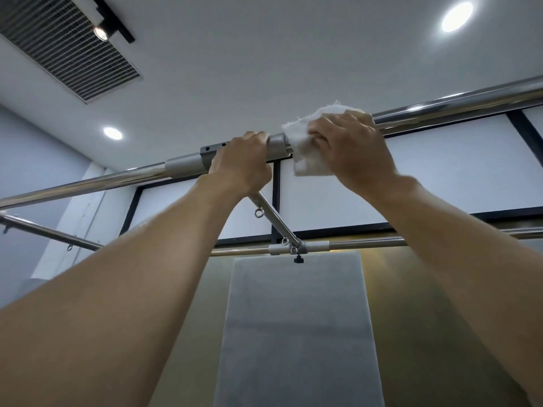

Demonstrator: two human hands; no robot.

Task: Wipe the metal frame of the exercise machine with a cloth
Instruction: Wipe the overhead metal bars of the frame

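Overhead, beneath a white ceiling, the left hand is gripping the grey sleeve on the machine's shiny top bar, fingers curling over it. Just beside it, the right hand is clutching a white cloth and wrapping it around the same bar where the sleeve ends; the cloth is touching the metal and hanging slightly below. A thinner slanted bar is running from under the left hand down to a lower bar. A vent is showing at upper left.
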